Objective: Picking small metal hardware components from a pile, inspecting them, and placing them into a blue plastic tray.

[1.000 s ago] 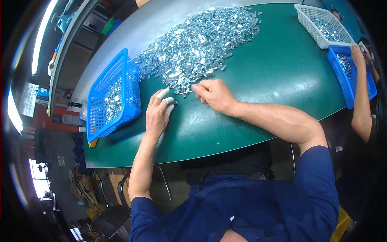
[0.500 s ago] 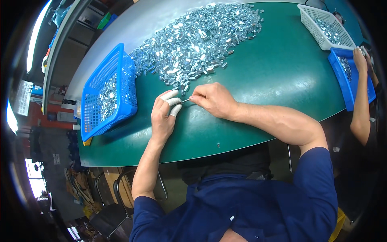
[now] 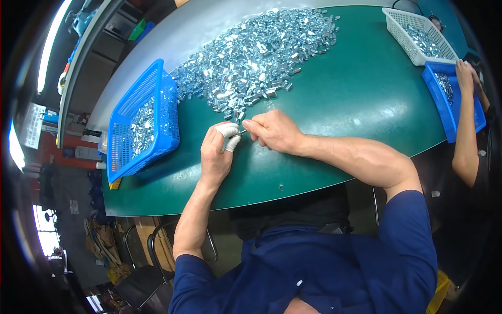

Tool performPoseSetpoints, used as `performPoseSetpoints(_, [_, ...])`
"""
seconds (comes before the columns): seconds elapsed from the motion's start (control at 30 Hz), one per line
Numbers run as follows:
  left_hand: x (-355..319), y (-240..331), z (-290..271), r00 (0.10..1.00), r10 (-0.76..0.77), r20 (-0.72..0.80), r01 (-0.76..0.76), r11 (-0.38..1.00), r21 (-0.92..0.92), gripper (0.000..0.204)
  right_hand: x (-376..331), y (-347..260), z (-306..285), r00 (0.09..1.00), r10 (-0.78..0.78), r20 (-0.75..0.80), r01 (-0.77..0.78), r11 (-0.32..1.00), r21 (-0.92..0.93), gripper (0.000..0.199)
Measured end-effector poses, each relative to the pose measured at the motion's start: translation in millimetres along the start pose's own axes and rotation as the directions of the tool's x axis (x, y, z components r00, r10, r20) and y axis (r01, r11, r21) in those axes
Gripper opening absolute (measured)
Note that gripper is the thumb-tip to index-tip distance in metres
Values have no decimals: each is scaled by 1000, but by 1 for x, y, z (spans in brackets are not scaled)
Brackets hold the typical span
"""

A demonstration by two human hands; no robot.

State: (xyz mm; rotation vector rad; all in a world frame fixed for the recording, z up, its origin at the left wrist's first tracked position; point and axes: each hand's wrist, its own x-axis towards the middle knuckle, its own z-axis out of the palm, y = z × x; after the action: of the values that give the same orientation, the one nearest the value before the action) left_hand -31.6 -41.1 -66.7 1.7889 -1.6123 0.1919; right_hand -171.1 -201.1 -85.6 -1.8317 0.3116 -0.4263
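Both of my hands meet above the green table, just in front of a heap of small shiny metal pieces. My left hand, with white covers on several fingers, is closed in a pinch; what sits between its fingertips is too small and covered to make out. Fingers bent and pressed together, my right hand grips a thin metal rod that bridges the small gap to the left fingertips. Left of my left hand, a blue mesh basket holds more of the metal pieces.
At the far right stand a white basket and a blue tray, both with metal pieces inside. A co-worker's hands are at that tray. The green table's near edge curves in front of my body.
My left hand has shifted slightly right, its fingers curling closer round the rod's end. My right hand has turned a little, and less of the rod shows between the hands.
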Motion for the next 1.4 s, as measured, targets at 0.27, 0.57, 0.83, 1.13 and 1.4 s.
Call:
performPoseSetpoints(0.27, [14,-29,-86,988,75,-138,-19,930,367,17,12,20,-9,954,73,-290,15,957,291,55])
performPoseSetpoints(0.57, [28,-31,-74,994,112,10,-106,900,424,34,10,14,-10,959,30,-280,39,970,238,50])
performPoseSetpoints(0.83, [13,-39,-5,968,130,217,-197,925,325,41,9,15,-9,964,28,-266,44,964,261,51])
performPoseSetpoints(1.13, [4,-44,-6,993,15,117,-39,977,209,23,9,22,-1,988,-38,-151,42,999,23,40])
performPoseSetpoints(1.4, [-1,-36,-5,999,-39,30,37,997,71,21,5,21,1,975,-187,-117,159,964,-215,30])
